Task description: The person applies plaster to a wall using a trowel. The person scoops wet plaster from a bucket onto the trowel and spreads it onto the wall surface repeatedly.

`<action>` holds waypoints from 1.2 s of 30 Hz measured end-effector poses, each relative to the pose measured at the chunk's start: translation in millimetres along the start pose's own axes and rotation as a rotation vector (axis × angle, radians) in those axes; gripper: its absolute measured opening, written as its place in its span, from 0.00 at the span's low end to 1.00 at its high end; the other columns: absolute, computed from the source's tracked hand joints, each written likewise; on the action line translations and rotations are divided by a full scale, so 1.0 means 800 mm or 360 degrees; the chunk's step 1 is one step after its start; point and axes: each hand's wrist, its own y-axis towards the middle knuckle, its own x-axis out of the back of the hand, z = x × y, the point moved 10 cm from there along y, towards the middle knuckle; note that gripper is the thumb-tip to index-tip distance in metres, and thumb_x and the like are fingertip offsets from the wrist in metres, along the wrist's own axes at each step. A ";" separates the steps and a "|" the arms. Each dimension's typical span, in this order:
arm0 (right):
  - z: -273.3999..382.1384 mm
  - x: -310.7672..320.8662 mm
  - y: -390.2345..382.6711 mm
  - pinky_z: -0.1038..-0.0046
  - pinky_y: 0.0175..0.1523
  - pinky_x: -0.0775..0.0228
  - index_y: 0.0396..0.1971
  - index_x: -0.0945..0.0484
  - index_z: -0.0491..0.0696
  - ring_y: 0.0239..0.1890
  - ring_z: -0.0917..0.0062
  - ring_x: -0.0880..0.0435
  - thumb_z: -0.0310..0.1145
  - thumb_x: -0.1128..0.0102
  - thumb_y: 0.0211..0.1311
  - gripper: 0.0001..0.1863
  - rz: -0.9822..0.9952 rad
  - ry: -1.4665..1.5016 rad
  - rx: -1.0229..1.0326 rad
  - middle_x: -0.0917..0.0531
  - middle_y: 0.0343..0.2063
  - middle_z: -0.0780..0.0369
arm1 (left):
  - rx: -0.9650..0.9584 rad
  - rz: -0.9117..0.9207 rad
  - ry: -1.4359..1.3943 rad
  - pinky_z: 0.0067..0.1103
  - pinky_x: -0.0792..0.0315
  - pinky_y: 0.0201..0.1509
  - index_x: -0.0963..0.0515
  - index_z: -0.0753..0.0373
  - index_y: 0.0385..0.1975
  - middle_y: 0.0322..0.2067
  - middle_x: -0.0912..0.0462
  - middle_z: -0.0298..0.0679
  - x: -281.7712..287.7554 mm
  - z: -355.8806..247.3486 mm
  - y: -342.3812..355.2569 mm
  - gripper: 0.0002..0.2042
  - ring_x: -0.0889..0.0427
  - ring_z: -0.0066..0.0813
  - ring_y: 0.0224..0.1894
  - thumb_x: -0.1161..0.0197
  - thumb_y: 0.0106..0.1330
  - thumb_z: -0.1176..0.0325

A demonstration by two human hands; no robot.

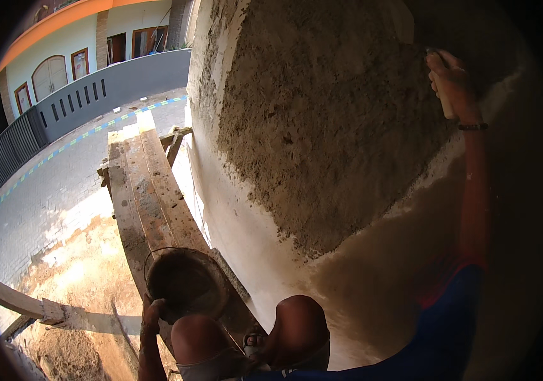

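Observation:
My right hand [454, 81] is raised at the upper right against the wall, its fingers wrapped round the pale handle of a trowel [444, 105]. The trowel's blade is lost in the shade. Rough wet mortar [322, 120] covers a broad patch of the wall to the left of that hand. Low down, my left hand [151, 316] grips the near left rim of a round, dark bucket [189, 282]. The bucket stands on planks just in front of my bent knees, and its inside is too dark to make out fully.
The mortar-stained planks [147, 190] form a narrow raised platform along the wall, on a wooden support [175, 143]. Below lie paving [49, 190] and a sand heap [65, 355]. A wooden beam [20, 297] crosses at the left. Beyond stands a grey boundary wall [125, 79].

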 end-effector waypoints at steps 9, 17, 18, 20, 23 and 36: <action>-0.078 -0.191 -0.206 0.80 0.28 0.25 0.66 0.41 0.39 0.25 0.85 0.21 0.42 0.35 0.60 0.39 0.1177 0.0349 -0.0420 0.19 0.39 0.59 | -0.0137 -0.0275 -0.0241 0.29 0.30 0.52 0.31 0.67 0.47 0.43 0.24 0.44 -0.011 -0.020 0.028 0.19 0.24 0.34 0.45 0.42 0.53 0.75; -0.018 -0.488 -0.574 0.52 0.41 0.28 0.45 0.27 0.48 0.38 0.52 0.19 0.34 0.53 0.58 0.15 0.2208 -0.0166 0.0987 0.22 0.34 0.47 | -0.0312 -0.0452 0.0191 0.31 0.32 0.55 0.32 0.69 0.46 0.40 0.25 0.44 -0.037 -0.047 0.020 0.20 0.26 0.38 0.43 0.42 0.51 0.75; 0.001 -0.505 -0.592 0.58 0.38 0.25 0.43 0.26 0.50 0.34 0.56 0.18 0.34 0.48 0.57 0.13 0.1932 -0.0143 0.1302 0.23 0.33 0.48 | -0.0304 -0.0450 0.0282 0.31 0.33 0.55 0.32 0.69 0.46 0.40 0.26 0.45 -0.039 -0.048 0.021 0.20 0.26 0.39 0.43 0.43 0.50 0.75; 0.019 -0.559 -0.619 0.60 0.39 0.22 0.43 0.28 0.45 0.36 0.56 0.17 0.33 0.44 0.54 0.16 0.1670 -0.0297 0.1475 0.24 0.35 0.50 | -0.0285 -0.0421 0.0480 0.32 0.34 0.56 0.33 0.69 0.46 0.40 0.26 0.47 -0.045 -0.048 0.021 0.21 0.26 0.41 0.45 0.43 0.49 0.75; 0.038 -0.593 -0.647 0.62 0.36 0.21 0.45 0.28 0.44 0.34 0.59 0.17 0.33 0.42 0.52 0.19 0.1421 -0.0389 0.1644 0.24 0.35 0.52 | -0.0397 -0.0382 0.0565 0.33 0.33 0.53 0.33 0.69 0.45 0.38 0.27 0.50 -0.058 -0.058 0.019 0.22 0.26 0.45 0.44 0.44 0.46 0.74; 0.011 -0.537 -0.596 0.65 0.37 0.23 0.36 0.26 0.47 0.34 0.62 0.19 0.33 0.40 0.44 0.16 0.1414 -0.0376 0.1438 0.23 0.29 0.56 | -0.0536 -0.0366 0.0501 0.34 0.31 0.48 0.31 0.69 0.41 0.33 0.25 0.49 -0.090 -0.092 0.015 0.19 0.25 0.45 0.37 0.45 0.46 0.74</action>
